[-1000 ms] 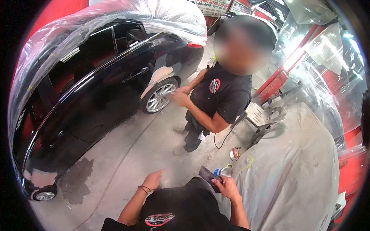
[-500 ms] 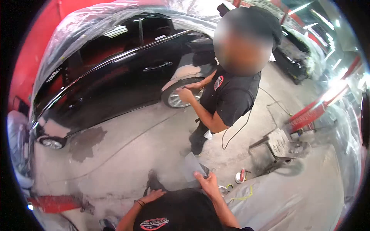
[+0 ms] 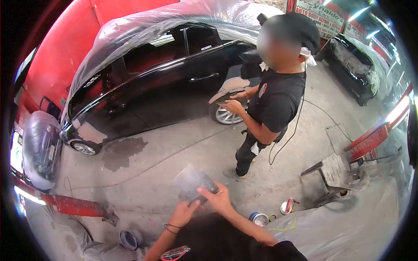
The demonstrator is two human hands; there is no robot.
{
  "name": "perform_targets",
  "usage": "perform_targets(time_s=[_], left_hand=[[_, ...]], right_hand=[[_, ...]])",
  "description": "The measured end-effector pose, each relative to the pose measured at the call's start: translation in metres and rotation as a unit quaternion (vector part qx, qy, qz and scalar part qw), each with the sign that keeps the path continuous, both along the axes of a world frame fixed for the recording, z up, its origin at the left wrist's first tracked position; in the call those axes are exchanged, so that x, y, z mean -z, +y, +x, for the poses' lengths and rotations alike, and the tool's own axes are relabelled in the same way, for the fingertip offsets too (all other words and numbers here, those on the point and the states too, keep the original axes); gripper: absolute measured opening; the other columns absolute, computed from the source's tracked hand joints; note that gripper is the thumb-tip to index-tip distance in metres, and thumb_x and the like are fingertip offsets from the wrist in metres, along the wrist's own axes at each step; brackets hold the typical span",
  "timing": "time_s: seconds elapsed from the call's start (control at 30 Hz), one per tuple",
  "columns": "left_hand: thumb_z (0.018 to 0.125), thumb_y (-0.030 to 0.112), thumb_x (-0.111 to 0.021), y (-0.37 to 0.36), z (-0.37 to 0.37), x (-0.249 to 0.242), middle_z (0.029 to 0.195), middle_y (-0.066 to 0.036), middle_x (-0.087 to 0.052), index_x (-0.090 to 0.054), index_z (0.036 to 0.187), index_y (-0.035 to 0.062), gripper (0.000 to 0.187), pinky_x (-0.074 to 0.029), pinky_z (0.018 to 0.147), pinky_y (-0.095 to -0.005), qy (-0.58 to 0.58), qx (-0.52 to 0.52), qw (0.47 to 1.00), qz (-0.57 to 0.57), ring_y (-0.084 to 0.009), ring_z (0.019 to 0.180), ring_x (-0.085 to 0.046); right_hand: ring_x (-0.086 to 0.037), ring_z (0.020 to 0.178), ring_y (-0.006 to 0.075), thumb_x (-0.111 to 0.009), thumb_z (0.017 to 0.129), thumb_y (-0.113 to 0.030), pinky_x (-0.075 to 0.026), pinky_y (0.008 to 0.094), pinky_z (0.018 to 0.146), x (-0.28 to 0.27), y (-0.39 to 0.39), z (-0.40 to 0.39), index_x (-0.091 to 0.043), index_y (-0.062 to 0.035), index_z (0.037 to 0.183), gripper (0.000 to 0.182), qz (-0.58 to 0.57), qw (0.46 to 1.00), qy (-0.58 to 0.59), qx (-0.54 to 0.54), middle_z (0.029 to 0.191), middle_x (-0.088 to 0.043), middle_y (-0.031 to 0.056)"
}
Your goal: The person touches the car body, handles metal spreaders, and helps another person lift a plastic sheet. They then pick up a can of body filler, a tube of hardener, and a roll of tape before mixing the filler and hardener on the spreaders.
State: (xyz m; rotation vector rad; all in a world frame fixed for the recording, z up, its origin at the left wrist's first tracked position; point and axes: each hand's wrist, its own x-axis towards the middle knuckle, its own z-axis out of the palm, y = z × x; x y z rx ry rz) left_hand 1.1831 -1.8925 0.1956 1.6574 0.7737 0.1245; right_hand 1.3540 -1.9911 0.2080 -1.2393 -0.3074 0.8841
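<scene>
Both hands meet in front of my body, on a thin pale-grey sheet (image 3: 187, 176) that looks like sandpaper and a dark flat block (image 3: 208, 188) lying against it. My right hand (image 3: 219, 200) grips the block's right side, thumb on top. At the near edge, my left hand (image 3: 185, 212) is closed on the block, with its thumb along the edge. The sheet sticks out past the block, away from me and to the left. Undersides of the fingers are hidden.
A person (image 3: 278, 100) in black stands ahead, hands together, beside a black car (image 3: 165, 91) partly draped in plastic. Right of me are a worn chair (image 3: 335, 172), an open can (image 3: 259, 219) and a red-handled tool (image 3: 289, 205). A bucket (image 3: 130, 239) stands at lower left. A cable crosses the floor.
My left hand has come up from beside my leg to the block and sheet. My right hand has moved them leftward. The view has turned right to left, showing more of the left side.
</scene>
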Motion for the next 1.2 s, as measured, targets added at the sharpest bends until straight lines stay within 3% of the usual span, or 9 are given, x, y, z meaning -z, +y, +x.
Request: perform_targets(time_s=[0.1, 0.2, 0.3, 0.37, 0.53, 0.67, 0.83, 1.03, 1.2], left_hand=[[0.103, 0.043, -0.065, 0.007, -0.010, 0.002, 0.057, 0.005, -0.042, -0.064, 0.064, -0.0006, 0.058, -0.032, 0.050, -0.0341, 0.002, -0.051, 0.998, 0.034, -0.0084, 0.057, -0.038], [0.103, 0.041, -0.066, 0.013, -0.037, 0.001, 0.062, 0.007, -0.043, -0.056, 0.061, 0.0010, 0.059, -0.031, 0.052, -0.0346, 0.004, -0.096, 0.995, -0.005, -0.0074, 0.062, -0.038], [0.104, 0.037, -0.065, 0.039, -0.084, 0.034, 0.069, 0.005, -0.056, -0.065, 0.074, -0.0030, 0.051, -0.042, 0.056, -0.0339, -0.037, -0.150, 0.987, -0.037, -0.0077, 0.064, -0.051], [0.105, 0.028, -0.061, 0.029, -0.077, -0.011, 0.088, -0.005, -0.071, -0.068, 0.092, -0.0049, 0.036, -0.052, 0.065, -0.0366, -0.193, -0.225, 0.950, -0.101, -0.0182, 0.074, -0.070], [0.100, 0.018, -0.062, 0.079, -0.182, -0.003, 0.109, -0.022, -0.072, -0.064, 0.110, -0.0038, 0.024, -0.056, 0.078, -0.0438, 0.135, 0.047, 0.964, 0.224, -0.0372, 0.089, -0.072], [0.092, 0.015, -0.067, 0.072, -0.201, 0.017, 0.096, -0.020, -0.069, -0.065, 0.102, 0.0021, 0.016, -0.053, 0.080, -0.0467, 0.108, 0.158, 0.934, 0.301, -0.0442, 0.093, -0.066], [0.099, 0.036, -0.066, 0.081, -0.158, 0.046, 0.103, -0.019, -0.070, -0.064, 0.109, 0.0026, 0.035, -0.053, 0.085, -0.0486, 0.100, 0.094, 0.986, 0.093, -0.0407, 0.097, -0.067], [0.104, 0.051, -0.057, 0.080, -0.115, 0.157, 0.119, -0.022, -0.069, -0.062, 0.130, 0.0015, 0.056, -0.050, 0.096, -0.0438, 0.112, 0.239, 0.962, 0.074, -0.0375, 0.106, -0.067], [0.106, 0.058, -0.051, 0.063, -0.123, 0.141, 0.130, -0.019, -0.068, -0.061, 0.133, -0.0006, 0.066, -0.046, 0.102, -0.0440, 0.067, 0.078, 0.991, -0.088, -0.0295, 0.119, -0.064]], right_hand=[[-0.068, 0.090, 0.0109, -0.084, 0.089, -0.015, -0.054, 0.0273, 0.077, -0.016, 0.014, -0.005, -0.069, 0.0048, 0.116, 0.037, -0.003, 0.999, 0.017, -0.028, 0.103, -0.075, 0.0070], [-0.068, 0.087, 0.0119, -0.078, 0.095, -0.017, -0.055, 0.0270, 0.072, -0.010, 0.031, -0.019, -0.067, 0.0043, 0.119, 0.034, 0.021, 1.000, -0.017, -0.012, 0.099, -0.074, 0.0061], [-0.070, 0.090, 0.0160, -0.074, 0.098, -0.021, -0.060, 0.0308, 0.072, -0.008, 0.037, -0.023, -0.065, 0.0044, 0.124, 0.037, 0.035, 0.999, 0.003, 0.008, 0.104, -0.073, 0.0096], [-0.071, 0.092, 0.0190, -0.071, 0.100, -0.023, -0.063, 0.0340, 0.072, -0.003, 0.037, -0.018, -0.064, 0.0053, 0.127, 0.039, 0.038, 0.999, -0.001, 0.024, 0.108, -0.072, 0.0126], [-0.070, 0.092, 0.0154, -0.078, 0.094, -0.015, -0.061, 0.0309, 0.072, 0.022, 0.015, -0.017, -0.061, 0.0003, 0.125, 0.039, -0.046, 0.999, -0.007, -0.007, 0.108, -0.071, 0.0071], [-0.069, 0.092, 0.0144, -0.081, 0.089, -0.012, -0.057, 0.0302, 0.073, 0.043, 0.002, -0.046, -0.059, 0.0001, 0.128, 0.046, -0.243, 0.957, -0.133, -0.086, 0.108, -0.072, 0.0078], [-0.068, 0.091, 0.0118, -0.080, 0.091, -0.013, -0.055, 0.0301, 0.071, 0.076, 0.008, -0.043, -0.060, -0.0021, 0.127, 0.042, -0.176, 0.981, -0.082, -0.024, 0.106, -0.072, 0.0059], [-0.068, 0.086, 0.0142, -0.075, 0.094, -0.013, -0.055, 0.0322, 0.067, 0.051, 0.074, 0.022, -0.065, -0.0074, 0.119, 0.028, -0.046, 0.991, 0.114, 0.048, 0.103, -0.072, 0.0031], [-0.063, 0.076, 0.0142, -0.078, 0.090, -0.011, -0.052, 0.0314, 0.062, 0.085, 0.137, 0.121, -0.067, -0.0075, 0.113, 0.026, -0.050, 0.996, 0.049, 0.047, 0.097, -0.070, 0.0016]])
